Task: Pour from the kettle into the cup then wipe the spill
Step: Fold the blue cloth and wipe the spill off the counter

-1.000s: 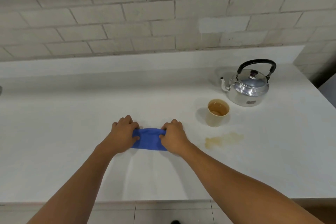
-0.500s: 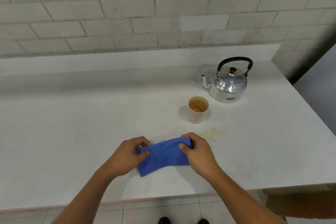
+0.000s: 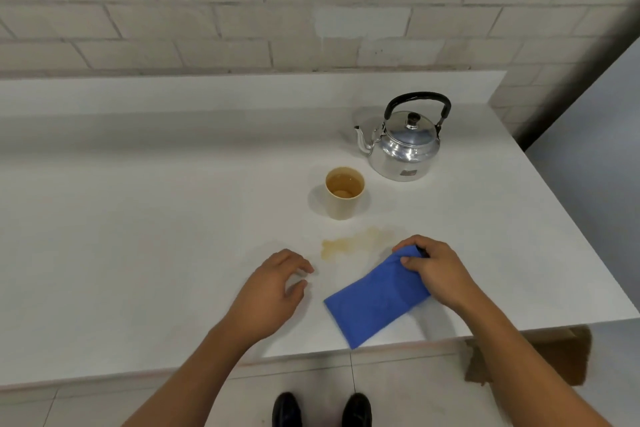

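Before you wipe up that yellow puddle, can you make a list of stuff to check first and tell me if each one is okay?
1. Cloth held: ok, the right hand pinches its far end.
2. Left hand out of the way: ok, it is open and empty, beside the spill but not on it.
3. Spill reachable: ok, it lies just left of the right hand, with nothing on it.
4. Cup clear of the wipe: ok, it stands upright behind the spill, apart from it, but it is full and close.
5. Kettle set down: ok, upright, farther back.
6. Cloth dry: cannot tell.
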Available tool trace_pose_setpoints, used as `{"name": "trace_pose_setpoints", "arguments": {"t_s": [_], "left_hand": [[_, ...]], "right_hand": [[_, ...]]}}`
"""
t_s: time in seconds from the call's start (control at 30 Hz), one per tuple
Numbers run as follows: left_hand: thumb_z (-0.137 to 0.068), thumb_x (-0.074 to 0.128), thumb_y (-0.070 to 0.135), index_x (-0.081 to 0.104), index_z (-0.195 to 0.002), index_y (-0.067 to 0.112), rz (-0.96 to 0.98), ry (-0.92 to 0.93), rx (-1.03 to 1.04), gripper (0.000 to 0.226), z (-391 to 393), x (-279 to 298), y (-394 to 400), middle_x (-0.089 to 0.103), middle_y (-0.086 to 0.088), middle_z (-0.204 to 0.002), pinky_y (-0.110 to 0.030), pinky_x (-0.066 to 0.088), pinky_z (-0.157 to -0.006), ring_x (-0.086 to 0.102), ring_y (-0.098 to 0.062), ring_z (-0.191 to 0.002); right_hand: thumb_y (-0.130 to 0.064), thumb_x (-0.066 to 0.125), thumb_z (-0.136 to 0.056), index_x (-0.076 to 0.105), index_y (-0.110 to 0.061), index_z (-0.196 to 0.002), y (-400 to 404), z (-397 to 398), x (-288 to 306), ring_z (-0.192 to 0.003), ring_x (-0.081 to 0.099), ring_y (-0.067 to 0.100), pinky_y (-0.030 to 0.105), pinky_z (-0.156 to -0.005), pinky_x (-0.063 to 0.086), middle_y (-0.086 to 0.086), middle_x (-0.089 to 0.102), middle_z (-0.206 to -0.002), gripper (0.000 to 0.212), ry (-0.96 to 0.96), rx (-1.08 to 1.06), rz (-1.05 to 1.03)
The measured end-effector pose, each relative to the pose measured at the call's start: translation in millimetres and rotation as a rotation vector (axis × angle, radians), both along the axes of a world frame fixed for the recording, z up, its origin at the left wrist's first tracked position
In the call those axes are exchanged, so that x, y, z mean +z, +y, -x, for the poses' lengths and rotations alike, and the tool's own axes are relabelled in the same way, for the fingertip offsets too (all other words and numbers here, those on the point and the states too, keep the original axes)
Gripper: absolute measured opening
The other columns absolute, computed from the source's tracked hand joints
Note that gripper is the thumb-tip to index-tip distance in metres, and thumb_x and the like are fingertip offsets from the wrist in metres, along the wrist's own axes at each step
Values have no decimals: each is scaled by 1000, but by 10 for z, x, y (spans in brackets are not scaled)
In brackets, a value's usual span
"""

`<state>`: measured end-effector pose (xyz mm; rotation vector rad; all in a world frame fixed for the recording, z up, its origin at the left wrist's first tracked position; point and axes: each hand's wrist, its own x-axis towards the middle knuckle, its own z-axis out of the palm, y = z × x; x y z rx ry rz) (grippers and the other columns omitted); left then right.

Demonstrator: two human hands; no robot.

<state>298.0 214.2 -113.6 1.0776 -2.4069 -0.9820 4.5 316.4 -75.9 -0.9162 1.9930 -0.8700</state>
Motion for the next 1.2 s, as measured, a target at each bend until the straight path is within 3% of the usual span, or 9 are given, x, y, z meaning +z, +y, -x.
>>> {"name": "trace_pose_setpoints", "arguments": {"t_s": [0.1,0.2,0.37,0.47,0.53,0.6,0.7,0.97,1.2], "left_hand": [[-98,71,26,64,-140,20,141,-110,6,43,-89,-104,-62,61,1,-146,-31,42,-114,56,-18,-136],[-102,57,51,40,-160,23,218,-248,-31,66,-207,-211,-137,38,5,-168,-39,28,-127,29,-19,-158],[-101,23,72,22,-167,24,259,-385,-81,82,-349,-340,-208,14,9,-175,-38,13,-132,5,-12,-163],[-102,18,72,20,-167,24,295,-412,-79,81,-366,-369,-204,11,10,-176,-36,11,-132,2,-10,-163],[-102,19,71,18,-167,24,303,-417,-77,80,-363,-373,-197,9,11,-176,-34,10,-132,0,-9,-163],[-103,21,71,17,-168,25,308,-413,-86,79,-364,-376,-201,6,12,-176,-33,7,-131,-3,-8,-162],[-103,22,71,14,-168,26,314,-420,-98,79,-411,-384,-214,2,13,-176,-33,6,-131,-7,-7,-162],[-104,30,70,19,-167,26,331,-432,-69,78,-517,-398,-208,10,10,-176,-37,12,-130,1,-11,-163],[-104,32,69,20,-167,25,315,-400,-78,78,-531,-390,-216,9,11,-176,-36,11,-130,1,-10,-163]], "right_hand": [[-7,62,-87,73,-29,-86,-82,119,29,-92,68,12,26,-75,52,-11,75,-92,25,121,26,-38],[-12,61,-88,68,-27,-106,-143,76,7,-99,66,20,26,-77,52,-5,70,-107,24,282,26,-68],[-27,65,-89,55,-13,-139,-54,-372,-171,-120,50,32,43,-98,48,11,57,-134,52,678,-33,-64],[-46,55,-97,42,-7,-151,86,-790,-342,-139,40,36,47,-111,39,19,44,-152,68,746,-65,-160],[-55,40,-101,24,-4,-159,171,-967,-473,-153,18,37,47,-124,18,20,22,-166,78,776,-22,-253],[-57,30,-102,6,-5,-161,239,-962,-572,-157,2,33,44,-127,3,16,4,-170,81,777,2,-275],[-52,27,-104,-9,-7,-160,310,-707,-622,-157,-9,29,44,-127,-2,11,-8,-170,80,802,20,-339],[-30,31,-106,1,-5,-161,-220,-119,-565,-157,-4,27,44,-127,1,10,0,-171,67,711,-65,-271],[-33,27,-109,8,-13,-162,-209,-523,-706,-157,-5,19,39,-127,2,-1,1,-171,60,752,307,-4]]}}
